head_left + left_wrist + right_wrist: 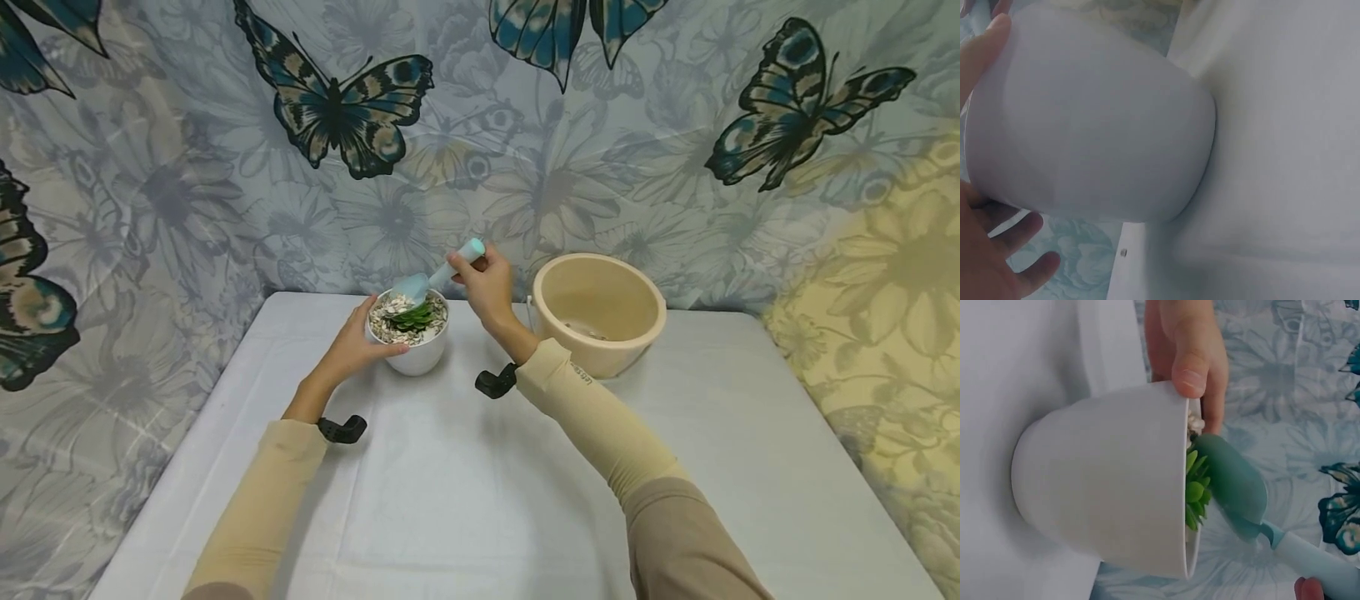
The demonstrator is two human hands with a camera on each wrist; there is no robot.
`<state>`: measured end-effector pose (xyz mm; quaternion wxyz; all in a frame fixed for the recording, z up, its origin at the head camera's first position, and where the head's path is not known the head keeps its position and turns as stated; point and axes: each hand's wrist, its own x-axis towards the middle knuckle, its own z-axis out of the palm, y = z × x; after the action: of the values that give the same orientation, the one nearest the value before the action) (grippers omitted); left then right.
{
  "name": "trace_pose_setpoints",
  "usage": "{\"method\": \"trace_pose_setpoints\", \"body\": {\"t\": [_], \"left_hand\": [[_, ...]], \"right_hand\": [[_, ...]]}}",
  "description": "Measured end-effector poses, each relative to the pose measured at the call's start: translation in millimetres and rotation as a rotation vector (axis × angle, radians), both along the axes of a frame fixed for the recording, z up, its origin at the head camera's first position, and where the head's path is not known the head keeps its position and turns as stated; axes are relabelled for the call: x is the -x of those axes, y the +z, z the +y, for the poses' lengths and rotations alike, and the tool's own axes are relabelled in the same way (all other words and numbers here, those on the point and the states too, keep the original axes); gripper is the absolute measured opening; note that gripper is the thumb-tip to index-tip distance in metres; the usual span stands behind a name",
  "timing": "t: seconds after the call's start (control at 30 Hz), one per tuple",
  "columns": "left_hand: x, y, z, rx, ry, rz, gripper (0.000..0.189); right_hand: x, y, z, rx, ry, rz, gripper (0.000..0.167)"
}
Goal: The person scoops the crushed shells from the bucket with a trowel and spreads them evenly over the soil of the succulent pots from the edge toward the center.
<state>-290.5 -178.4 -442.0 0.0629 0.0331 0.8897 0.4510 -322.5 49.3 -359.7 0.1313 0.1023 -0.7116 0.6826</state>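
Observation:
A white flower pot (420, 358) stands upright on the table, holding a green succulent (415, 317) among pale pebbles (386, 327). My left hand (354, 342) grips the pot at its left side, thumb along the front near the rim; the left wrist view shows some of its fingers (1025, 234) on the other side. In my right hand (489, 287) is the handle of a light-blue trowel (453, 265). Its blade (1235, 487) slants over the rim beside the succulent, close over the pebbles.
Right of the pot stands a large beige bucket (600, 358) with small bits on its bottom. Both stand near the back edge of a white-covered table (450, 500). Directly behind hangs a butterfly-patterned cloth (450, 192).

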Motion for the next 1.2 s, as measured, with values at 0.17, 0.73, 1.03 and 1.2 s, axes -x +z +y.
{"method": "trace_pose_setpoints", "body": {"t": [0.17,0.73,1.03,1.2], "left_hand": [[-5.9,1.4,5.5,0.008,0.028,0.037,0.122],[-8.2,2.1,6.5,0.015,0.038,0.044,0.121],[-11.6,7.6,11.6,0.103,0.04,0.083,0.121],[-8.7,3.7,8.3,0.067,0.009,0.035,0.124]], "right_hand": [[-1.4,0.6,-1,0.003,-0.013,0.035,0.019],[-3.1,-3.0,-2,-0.001,-0.028,0.105,0.022],[-4.6,-0.8,-1,-0.022,-0.02,0.145,0.025],[-5.3,-3.3,0,-0.002,-0.017,0.086,0.023]]}}
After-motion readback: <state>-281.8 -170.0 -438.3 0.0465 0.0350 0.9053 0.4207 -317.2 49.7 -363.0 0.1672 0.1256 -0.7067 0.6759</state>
